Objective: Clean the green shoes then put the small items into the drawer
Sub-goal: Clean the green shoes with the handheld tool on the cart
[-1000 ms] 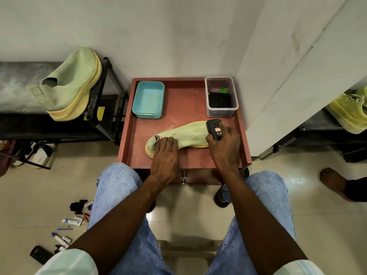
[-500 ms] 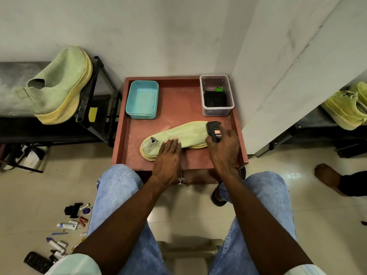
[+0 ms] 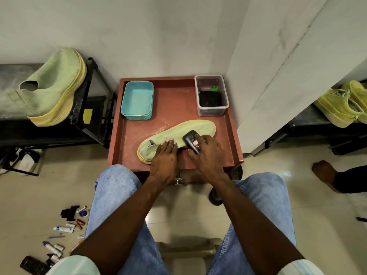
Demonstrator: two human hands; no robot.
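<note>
Head view: a green shoe [image 3: 178,135] is laid on its side across the middle of a red tray-top table [image 3: 174,100], toe toward the right of the frame. The left hand [image 3: 164,157] is pressed flat on the heel end of that shoe, fingers straight and together. The right hand [image 3: 208,153] is curled around a black brush [image 3: 191,140], which is held against the shoe's middle. At the upper left of the tray a teal container [image 3: 137,100] is seen, and at the upper right a clear plastic box [image 3: 211,95] with dark contents. A drawer knob [image 3: 178,181] is visible just below the tray's near edge, between the wrists. A second green shoe [image 3: 51,86] is propped on a black rack [image 3: 93,92] at the left of the frame. Small items [image 3: 65,231], among them tubes and batteries, are scattered on the floor at the lower left, beside the person's jeans [image 3: 111,195]. Yellow-green sneakers [image 3: 343,104] are seen at the right edge.
</note>
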